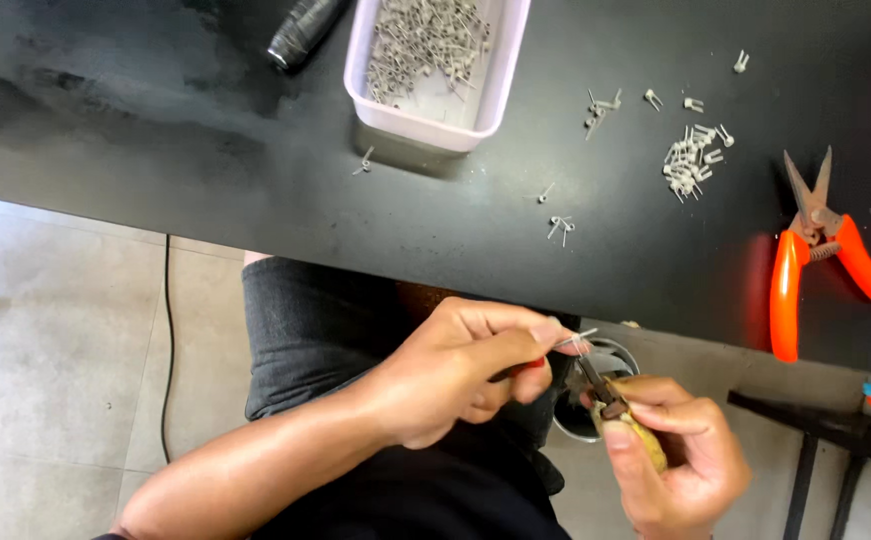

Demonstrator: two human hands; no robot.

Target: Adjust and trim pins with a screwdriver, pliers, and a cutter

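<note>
My left hand (461, 365) pinches a small grey wire coil part (578, 340) between thumb and fingertips, below the table's front edge. My right hand (681, 455) grips a small pair of pliers (611, 395) by yellowish handles; the dark jaws point up toward the wire part and meet it. Both hands hover over my lap, above a round dark cup or bin (581, 420). On the black table (206, 170) a pale rectangular tray (496, 100) holds several similar grey wire parts (421, 45).
A small heap of finished wire parts (691, 160) and a few scattered ones (561, 225) lie on the table. Orange-handled snips (806, 250) rest at right. A dark cylinder (301, 35) lies at the far edge. A black cable (167, 340) runs across the tiled floor.
</note>
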